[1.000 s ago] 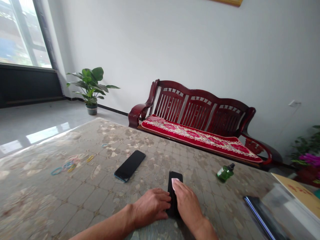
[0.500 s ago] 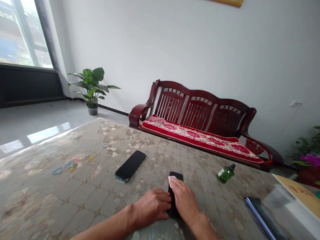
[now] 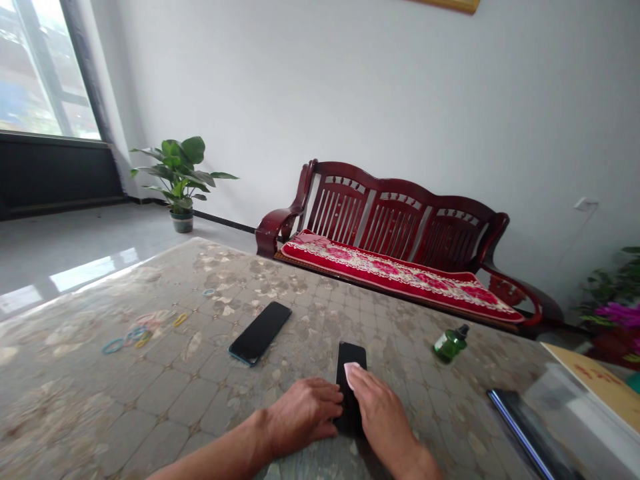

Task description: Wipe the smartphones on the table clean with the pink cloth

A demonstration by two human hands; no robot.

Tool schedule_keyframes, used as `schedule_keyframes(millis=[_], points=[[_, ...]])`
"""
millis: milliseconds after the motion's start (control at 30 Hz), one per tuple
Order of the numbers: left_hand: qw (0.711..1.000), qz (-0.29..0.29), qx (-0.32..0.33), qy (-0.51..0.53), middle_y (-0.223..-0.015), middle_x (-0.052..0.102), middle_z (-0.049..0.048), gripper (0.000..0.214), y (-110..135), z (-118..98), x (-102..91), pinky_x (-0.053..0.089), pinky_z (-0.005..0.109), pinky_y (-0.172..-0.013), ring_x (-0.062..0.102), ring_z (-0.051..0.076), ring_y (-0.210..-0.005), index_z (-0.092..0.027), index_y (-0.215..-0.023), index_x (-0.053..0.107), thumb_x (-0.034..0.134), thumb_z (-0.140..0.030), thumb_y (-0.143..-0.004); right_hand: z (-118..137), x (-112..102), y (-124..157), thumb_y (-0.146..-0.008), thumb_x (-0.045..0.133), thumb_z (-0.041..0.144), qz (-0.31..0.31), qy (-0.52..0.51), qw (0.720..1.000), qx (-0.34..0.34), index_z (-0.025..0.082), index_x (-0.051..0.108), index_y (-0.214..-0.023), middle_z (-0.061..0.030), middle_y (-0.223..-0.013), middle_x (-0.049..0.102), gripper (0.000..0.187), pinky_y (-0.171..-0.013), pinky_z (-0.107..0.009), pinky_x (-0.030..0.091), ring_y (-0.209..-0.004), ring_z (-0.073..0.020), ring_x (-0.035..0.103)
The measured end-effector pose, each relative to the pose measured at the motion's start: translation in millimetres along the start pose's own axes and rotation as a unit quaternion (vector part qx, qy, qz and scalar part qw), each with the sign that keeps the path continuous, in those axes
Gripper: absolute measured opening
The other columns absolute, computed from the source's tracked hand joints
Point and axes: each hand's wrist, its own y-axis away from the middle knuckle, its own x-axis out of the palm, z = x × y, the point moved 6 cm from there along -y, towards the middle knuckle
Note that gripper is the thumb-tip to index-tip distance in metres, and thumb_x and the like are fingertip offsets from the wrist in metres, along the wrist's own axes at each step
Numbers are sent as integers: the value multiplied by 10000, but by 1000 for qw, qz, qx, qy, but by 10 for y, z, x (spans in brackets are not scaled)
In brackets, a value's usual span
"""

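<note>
Okay, the right hand (image 3: 383, 413) is pinching a pink cloth (image 3: 351, 374) and sliding it back rightward across the phone (image 3: 349, 404) at lower center, so rubbing's apparently still going. Left hand (image 3: 305, 410) is resting along the phone's left edge; can't tell if it's gripping.

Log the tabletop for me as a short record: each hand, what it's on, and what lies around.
left hand: fingertips at the near phone's left edge
right hand: fingertips hold a pale pink cloth or tissue on that phone's screen
near phone: flat, dark screen up, partly covered by the hands
far phone: flat, dark screen up, untouched, left of the near phone
green bottle: upright, dark top, right of both phones
coloured bands: loose, far left
</note>
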Motion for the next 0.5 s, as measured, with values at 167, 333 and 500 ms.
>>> schedule_keyframes(millis=[167,333,500], points=[[1000,2,-11,0,-1058,709,64,112,-5,4,6,465,355,-1004,646,245,-1071,-203,-928,664,621,-305,-910,-213,-14,-246,-877,333,45,-23,13,999,48,183,600,-1309,-85,-1316,620,526,-1062,-336,442,-1210,-183,582],[1000,4,-13,0,-1068,709,63,99,-3,-5,9,450,335,-1024,645,238,-1080,-196,-909,658,629,-291,-909,-233,-4,-273,-887,328,52,-28,27,998,49,187,594,-1315,-85,-1307,626,523,-1060,-330,444,-1211,-183,583],[1000,4,-15,-2,-1114,702,62,88,-3,-14,2,438,330,-1036,631,236,-1112,-198,-926,655,624,-278,-910,-119,-24,87,-840,332,8,-23,16,1000,14,197,571,-1341,-58,-1340,604,586,-1055,-313,451,-1223,-171,572]])
